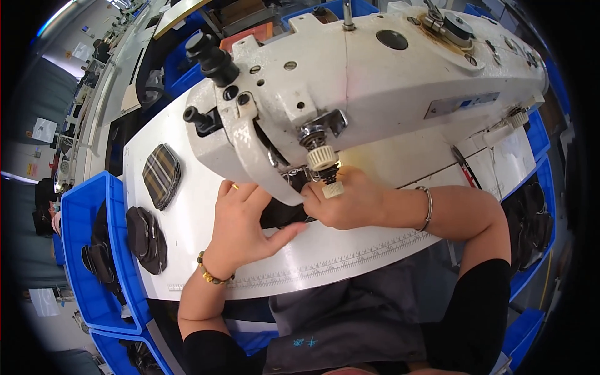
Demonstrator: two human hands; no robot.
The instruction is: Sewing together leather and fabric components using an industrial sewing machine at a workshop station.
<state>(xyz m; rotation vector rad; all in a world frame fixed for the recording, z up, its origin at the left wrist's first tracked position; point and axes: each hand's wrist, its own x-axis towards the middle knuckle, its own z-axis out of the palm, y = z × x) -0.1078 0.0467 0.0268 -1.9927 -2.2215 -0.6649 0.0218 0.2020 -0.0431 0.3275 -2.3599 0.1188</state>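
A white sewing machine [381,81] stands over a white table top. Under its head lies a dark fabric piece [284,214], partly covered by the machine and my fingers. My left hand [240,225] rests at the fabric's left side, thumb stretched out and apart from the fingers; some fingertips disappear behind the machine head. Close to the needle area, my right hand [348,203] is closed with bent fingers at the fabric's right edge. The tension knobs [322,158] hide part of that hand.
On the left lie a plaid fabric piece [162,175] and a stack of dark pieces [147,240]. Blue bins [117,244] with dark items flank the table. Red-handled snips [465,167] lie at right. A printed ruler [325,264] follows the front edge.
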